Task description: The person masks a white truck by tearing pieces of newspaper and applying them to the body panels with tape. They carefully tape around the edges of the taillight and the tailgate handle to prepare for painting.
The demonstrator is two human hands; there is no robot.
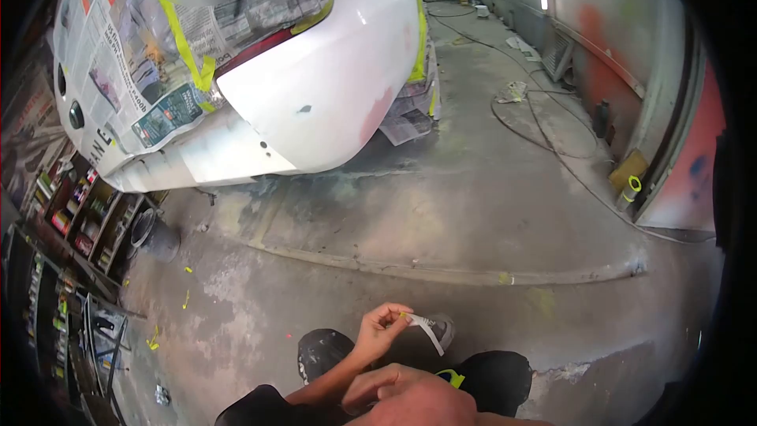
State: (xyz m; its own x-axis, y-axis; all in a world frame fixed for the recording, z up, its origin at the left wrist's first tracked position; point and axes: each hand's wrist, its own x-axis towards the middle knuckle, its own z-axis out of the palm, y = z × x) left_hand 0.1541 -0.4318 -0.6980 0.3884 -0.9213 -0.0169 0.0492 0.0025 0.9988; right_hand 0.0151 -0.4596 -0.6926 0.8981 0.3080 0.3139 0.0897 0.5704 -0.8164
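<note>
My left hand point(380, 331) is closed in a pinch, with thumb and forefinger on one end of a narrow pale strip of masking tape point(428, 333). A touch of yellow-green shows at the fingertips. The strip hangs down to the right, in front of a grey laced shoe point(446, 326). Nearer to me, my right hand point(414, 397) is curled. At its right edge shows part of a yellow-green roll of masking tape point(453, 379), mostly hidden by the hand. Both hands are low, between my dark-clad knees.
Ahead stands a white vehicle body point(331, 79) masked with newspaper point(118, 55) and yellow-green tape. A hose point(544, 138) loops over the floor at right. A bucket point(155, 235) and shelves point(87, 221) are at left. Tape scraps point(153, 339) lie on the floor.
</note>
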